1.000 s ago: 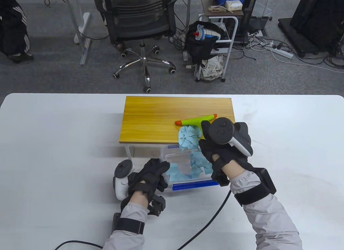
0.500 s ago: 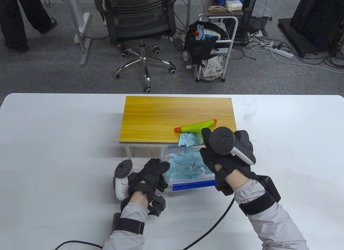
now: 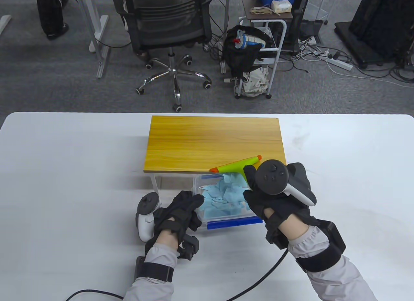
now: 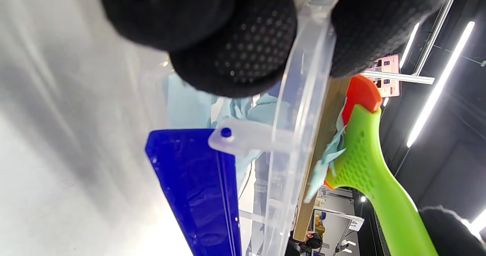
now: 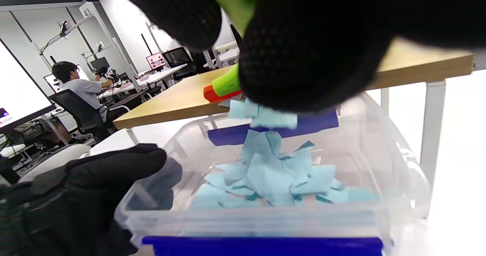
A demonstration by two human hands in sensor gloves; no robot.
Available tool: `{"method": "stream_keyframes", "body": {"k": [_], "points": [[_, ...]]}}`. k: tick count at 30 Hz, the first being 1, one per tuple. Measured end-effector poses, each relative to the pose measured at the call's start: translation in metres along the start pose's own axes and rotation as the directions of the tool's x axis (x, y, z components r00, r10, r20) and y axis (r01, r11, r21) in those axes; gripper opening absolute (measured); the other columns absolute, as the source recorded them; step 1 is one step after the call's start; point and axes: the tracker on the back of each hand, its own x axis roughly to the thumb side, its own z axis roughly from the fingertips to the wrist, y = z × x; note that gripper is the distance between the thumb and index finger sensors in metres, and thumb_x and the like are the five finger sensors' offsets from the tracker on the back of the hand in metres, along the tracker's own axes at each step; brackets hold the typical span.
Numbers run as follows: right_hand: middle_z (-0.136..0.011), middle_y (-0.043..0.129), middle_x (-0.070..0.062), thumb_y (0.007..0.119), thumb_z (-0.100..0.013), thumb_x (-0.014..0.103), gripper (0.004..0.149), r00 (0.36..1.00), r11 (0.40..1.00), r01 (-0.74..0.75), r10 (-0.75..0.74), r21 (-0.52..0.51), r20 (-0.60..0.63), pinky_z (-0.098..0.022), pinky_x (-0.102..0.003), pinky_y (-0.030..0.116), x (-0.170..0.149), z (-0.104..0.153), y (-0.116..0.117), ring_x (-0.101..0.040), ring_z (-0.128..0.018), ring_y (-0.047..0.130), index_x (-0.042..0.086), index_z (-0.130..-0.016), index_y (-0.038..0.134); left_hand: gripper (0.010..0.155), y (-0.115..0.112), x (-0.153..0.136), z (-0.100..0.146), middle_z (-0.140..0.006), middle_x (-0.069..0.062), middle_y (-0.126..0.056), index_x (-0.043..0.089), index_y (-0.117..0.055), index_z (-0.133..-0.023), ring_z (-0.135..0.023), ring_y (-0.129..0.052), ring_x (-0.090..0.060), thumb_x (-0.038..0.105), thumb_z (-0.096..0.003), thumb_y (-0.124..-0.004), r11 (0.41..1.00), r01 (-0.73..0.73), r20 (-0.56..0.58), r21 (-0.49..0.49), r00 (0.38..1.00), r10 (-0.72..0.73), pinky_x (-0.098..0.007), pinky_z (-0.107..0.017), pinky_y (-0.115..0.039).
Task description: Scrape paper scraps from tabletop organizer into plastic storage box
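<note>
A wooden-topped organizer (image 3: 207, 142) stands on the white table. A clear plastic box (image 3: 198, 181) with blue latches sits under its near edge and holds several light blue paper scraps (image 3: 223, 197). My right hand (image 3: 275, 191) grips the green handle of an orange-tipped scraper (image 3: 234, 164), whose blade lies at the organizer's near edge. A few scraps (image 5: 262, 113) hang at that edge over the box. My left hand (image 3: 181, 210) grips the box's left rim (image 4: 303, 96). The scraper also shows in the left wrist view (image 4: 360, 161).
A blue latch (image 3: 234, 222) runs along the box's near side. The organizer's white legs (image 3: 156, 183) stand beside the box. Past the table's far edge are an office chair (image 3: 168, 32) and a small cart (image 3: 258, 48).
My right hand has pulled the scraper toward me to the organizer's near edge. The scraps have slid off the wood and dropped into the box. My left hand has not moved.
</note>
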Motion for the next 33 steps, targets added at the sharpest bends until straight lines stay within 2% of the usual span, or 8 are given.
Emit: {"method": "stream_keyframes", "body": {"k": [5, 7, 10, 14, 21, 28, 31, 33], "points": [[-0.062, 0.091, -0.038, 0.086, -0.046, 0.026, 0.064, 1.0, 1.0, 0.011, -0.011, 0.018, 0.016, -0.006, -0.042, 0.09, 0.001, 0.016, -0.012, -0.033, -0.014, 0.104, 0.004, -0.101, 0.06, 0.067, 0.001, 0.0, 0.001, -0.073, -0.011, -0.072, 0.014, -0.05, -0.097, -0.029, -0.098, -0.014, 0.054, -0.0559, -0.085, 1.0, -0.005, 0.001, 0.006, 1.0, 0.004, -0.022, -0.02, -0.089], [-0.062, 0.093, -0.038, 0.086, -0.045, 0.026, 0.062, 0.999, 1.0, 0.026, -0.026, -0.014, 0.02, -0.007, -0.043, 0.09, -0.005, 0.024, -0.021, -0.033, -0.015, 0.104, 0.005, -0.1, 0.066, 0.067, 0.001, 0.0, 0.001, -0.073, -0.011, -0.072, 0.014, -0.05, -0.097, -0.029, -0.098, -0.014, 0.054, -0.0559, -0.085, 1.0, 0.0, 0.001, 0.009, 1.0, 0.0, -0.022, -0.02, -0.089], [-0.063, 0.092, -0.038, 0.085, -0.046, 0.026, 0.061, 0.996, 0.992, 0.087, -0.088, -0.092, -0.012, -0.008, -0.043, 0.089, -0.021, 0.035, -0.033, -0.033, -0.017, 0.104, 0.005, -0.1, 0.066, 0.067, 0.003, 0.0, 0.002, -0.073, -0.011, -0.073, 0.014, -0.05, -0.097, -0.029, -0.098, -0.014, 0.054, -0.0558, -0.085, 1.0, 0.008, 0.002, 0.016, 1.0, -0.008, -0.022, -0.019, -0.089], [-0.07, 0.087, -0.037, 0.081, -0.049, 0.026, 0.061, 0.978, 0.945, 0.174, -0.199, -0.275, -0.066, -0.016, -0.046, 0.089, -0.06, 0.041, -0.033, -0.035, -0.026, 0.103, 0.006, -0.102, 0.06, 0.067, 0.006, 0.0, 0.004, -0.073, -0.011, -0.073, 0.014, -0.05, -0.097, -0.029, -0.098, -0.014, 0.053, -0.0558, -0.085, 0.999, 0.016, 0.002, 0.033, 1.0, -0.016, -0.023, -0.019, -0.089], [-0.078, 0.078, -0.036, 0.077, -0.051, 0.025, 0.061, 0.923, 0.795, 0.156, -0.329, -0.585, -0.201, -0.026, -0.05, 0.086, -0.136, 0.039, 0.012, -0.039, -0.04, 0.098, 0.01, -0.104, 0.05, 0.067, 0.011, 0.001, 0.008, -0.072, -0.011, -0.073, 0.014, -0.051, -0.097, -0.029, -0.098, -0.014, 0.053, -0.0558, -0.085, 0.998, 0.022, -0.001, 0.055, 1.0, -0.022, -0.023, -0.02, -0.089], [-0.081, 0.071, -0.036, 0.073, -0.052, 0.025, 0.062, 0.854, 0.68, 0.139, -0.451, -0.72, -0.261, -0.03, -0.052, 0.084, -0.174, 0.033, 0.073, -0.04, -0.046, 0.095, 0.01, -0.105, 0.043, 0.067, 0.017, 0.003, 0.009, -0.071, -0.013, -0.074, 0.013, -0.052, -0.096, -0.027, -0.099, -0.015, 0.053, -0.0549, -0.087, 0.998, 0.03, -0.005, 0.049, 1.0, -0.03, -0.023, -0.017, -0.089], [-0.082, 0.069, -0.035, 0.072, -0.053, 0.025, 0.062, 0.844, 0.642, 0.148, -0.478, -0.752, -0.242, -0.032, -0.053, 0.083, -0.178, 0.03, 0.087, -0.041, -0.049, 0.094, 0.01, -0.105, 0.041, 0.067, 0.024, 0.004, 0.011, -0.071, -0.013, -0.074, 0.013, -0.052, -0.096, -0.027, -0.099, -0.015, 0.052, -0.055, -0.087, 0.999, 0.039, -0.009, 0.028, 0.999, -0.039, -0.023, -0.017, -0.089], [-0.082, 0.069, -0.035, 0.072, -0.053, 0.025, 0.062, 0.861, 0.648, 0.125, -0.448, -0.751, -0.243, -0.032, -0.053, 0.083, -0.181, 0.026, 0.091, -0.041, -0.049, 0.094, 0.011, -0.104, 0.041, 0.067, 0.028, 0.004, 0.013, -0.071, -0.013, -0.074, 0.012, -0.053, -0.096, -0.026, -0.099, -0.015, 0.052, -0.0546, -0.087, 0.998, 0.046, -0.013, 0.031, 0.999, -0.046, -0.023, -0.016, -0.089]]}}
